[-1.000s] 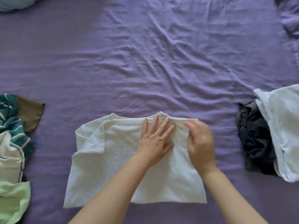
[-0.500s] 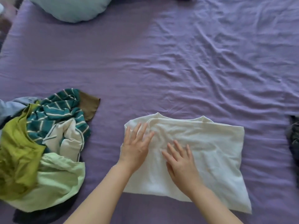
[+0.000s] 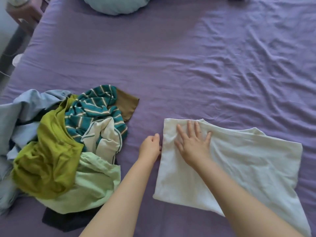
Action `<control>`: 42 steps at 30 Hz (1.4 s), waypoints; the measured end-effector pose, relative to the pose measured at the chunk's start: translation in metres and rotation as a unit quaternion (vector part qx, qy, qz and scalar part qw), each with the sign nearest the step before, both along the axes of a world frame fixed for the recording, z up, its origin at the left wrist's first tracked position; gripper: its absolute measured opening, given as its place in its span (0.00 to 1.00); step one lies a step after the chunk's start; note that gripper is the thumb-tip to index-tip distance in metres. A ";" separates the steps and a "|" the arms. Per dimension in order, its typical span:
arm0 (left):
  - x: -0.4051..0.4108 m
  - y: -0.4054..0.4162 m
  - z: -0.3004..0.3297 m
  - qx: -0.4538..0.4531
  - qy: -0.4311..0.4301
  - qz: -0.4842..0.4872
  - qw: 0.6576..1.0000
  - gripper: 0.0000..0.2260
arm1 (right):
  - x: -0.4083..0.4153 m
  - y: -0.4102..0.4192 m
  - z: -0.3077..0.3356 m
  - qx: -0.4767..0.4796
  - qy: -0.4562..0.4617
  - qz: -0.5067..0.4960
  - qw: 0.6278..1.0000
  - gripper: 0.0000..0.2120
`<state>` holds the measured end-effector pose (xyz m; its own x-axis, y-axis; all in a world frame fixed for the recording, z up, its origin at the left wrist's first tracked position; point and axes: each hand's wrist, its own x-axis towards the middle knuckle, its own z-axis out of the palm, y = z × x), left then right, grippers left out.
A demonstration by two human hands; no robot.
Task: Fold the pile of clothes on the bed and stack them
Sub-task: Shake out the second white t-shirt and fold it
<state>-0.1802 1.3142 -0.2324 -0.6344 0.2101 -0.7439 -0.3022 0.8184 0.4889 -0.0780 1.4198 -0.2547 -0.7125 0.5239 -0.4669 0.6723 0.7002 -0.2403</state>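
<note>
A white shirt (image 3: pixel 239 166), partly folded, lies flat on the purple bed sheet (image 3: pixel 188 74) at lower right. My right hand (image 3: pixel 191 144) presses flat on the shirt's upper left corner with its fingers spread. My left hand (image 3: pixel 150 147) is at the shirt's left edge, its fingers curled round the hem, fingertips hidden against the fabric. To the left sits the unfolded pile of clothes (image 3: pixel 56 151): an olive top, a teal striped piece, a white piece with teal trim, a pale green one, light blue cloth, a brown piece and something dark underneath.
A pale blue pillow (image 3: pixel 116 6) lies at the head of the bed. The bed's left edge runs diagonally at upper left, with a bedside table (image 3: pixel 25 12) beyond it. Wrinkled bare sheet covers the far and right parts.
Both hands slid left across the shirt. My left hand left the shirt's top and curled at its left edge. The view swung left, so the dark and white clothes at right left the frame.
</note>
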 end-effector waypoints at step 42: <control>0.247 0.109 0.034 0.186 -0.031 -0.073 0.979 0.11 | 0.290 0.087 0.038 -0.145 0.174 -0.382 0.896 0.38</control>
